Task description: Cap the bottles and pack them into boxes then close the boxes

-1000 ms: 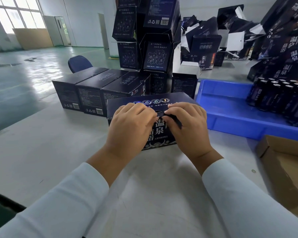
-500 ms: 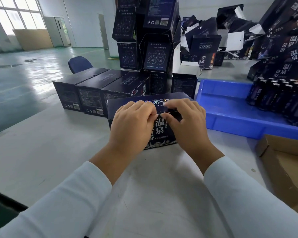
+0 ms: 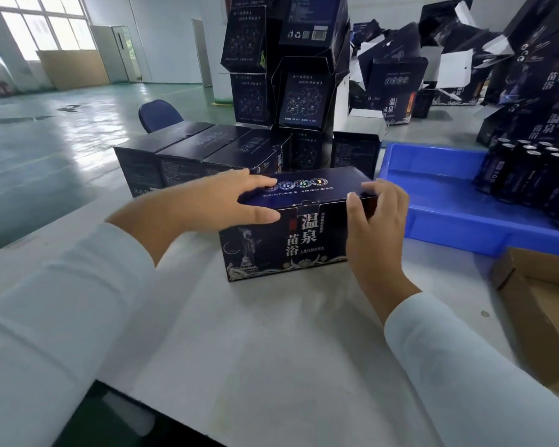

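Cardboard lid is tucked: our left hand (image 3: pixel 207 201) and right hand (image 3: pixel 376 221) grip the closed box (image 3: pixel 291 240) by its ends. Three shut boxes (image 3: pixel 200 153) wait far left, while bottles (image 3: pixel 530 175) at right remain unpacked.

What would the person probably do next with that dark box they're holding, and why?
Probably lift the box and set it beside the row of closed boxes behind it. Its lid looks tucked shut, and the left hand and right hand grip its two ends.
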